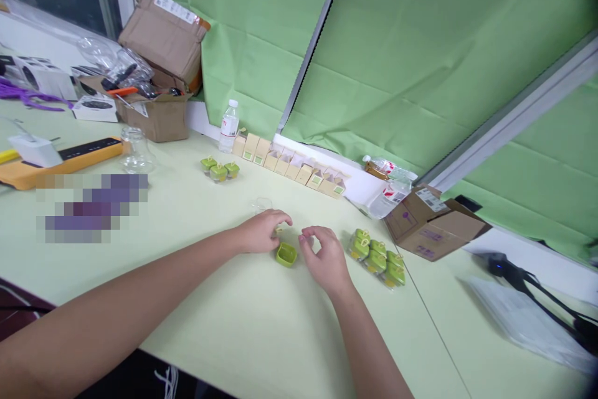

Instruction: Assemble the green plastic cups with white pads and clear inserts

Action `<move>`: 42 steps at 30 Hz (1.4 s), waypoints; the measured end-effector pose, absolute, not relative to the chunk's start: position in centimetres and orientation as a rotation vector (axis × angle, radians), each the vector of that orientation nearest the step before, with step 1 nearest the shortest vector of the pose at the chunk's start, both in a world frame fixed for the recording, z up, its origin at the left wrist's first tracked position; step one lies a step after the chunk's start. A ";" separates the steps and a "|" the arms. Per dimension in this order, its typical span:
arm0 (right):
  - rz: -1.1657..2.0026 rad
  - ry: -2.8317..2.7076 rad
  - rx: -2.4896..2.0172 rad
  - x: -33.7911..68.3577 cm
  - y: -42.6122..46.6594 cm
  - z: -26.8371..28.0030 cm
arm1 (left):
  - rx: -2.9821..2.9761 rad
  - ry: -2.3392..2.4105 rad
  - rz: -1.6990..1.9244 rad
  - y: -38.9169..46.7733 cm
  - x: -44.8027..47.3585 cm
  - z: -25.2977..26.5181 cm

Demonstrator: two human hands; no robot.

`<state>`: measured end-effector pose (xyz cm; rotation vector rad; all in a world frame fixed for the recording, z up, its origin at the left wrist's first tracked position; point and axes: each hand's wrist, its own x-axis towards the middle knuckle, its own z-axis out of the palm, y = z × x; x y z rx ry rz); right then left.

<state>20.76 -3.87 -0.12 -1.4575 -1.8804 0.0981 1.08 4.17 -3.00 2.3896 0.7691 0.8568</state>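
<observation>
Over the table, my left hand [260, 232] has its fingers curled toward the thumb. A tiny pale yellowish bit shows by its fingertips, too small to name. Facing it, my right hand [326, 257] brings thumb and forefinger close together; whatever they pinch, if anything, is not clear. Between and just below the hands sits a small green square cup-like piece [286, 254], hollow side up. A clear plastic cup [261, 204] stands behind my left hand. Several small clear containers with green lids [376, 260] are grouped right of my right hand.
Three more green-lidded containers [219, 170] stand farther back. Behind them runs a row of small cream boxes [284, 162], with a water bottle [228, 127] at its left end. Bottles [389, 198] and a cardboard box [432, 228] lie back right. An orange power strip [88, 155] lies left.
</observation>
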 end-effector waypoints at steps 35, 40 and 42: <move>0.184 -1.578 -1.627 20.8 -3.6 -0.5 | 2.470 0.825 0.777 4.4 1.0 -3.5; 0.181 -1.575 -1.624 20.8 -3.5 -0.6 | 2.504 0.847 0.800 4.2 1.1 -3.3; 0.183 -1.579 -1.616 20.8 -3.5 -0.6 | 2.497 0.863 0.799 4.3 1.1 -3.3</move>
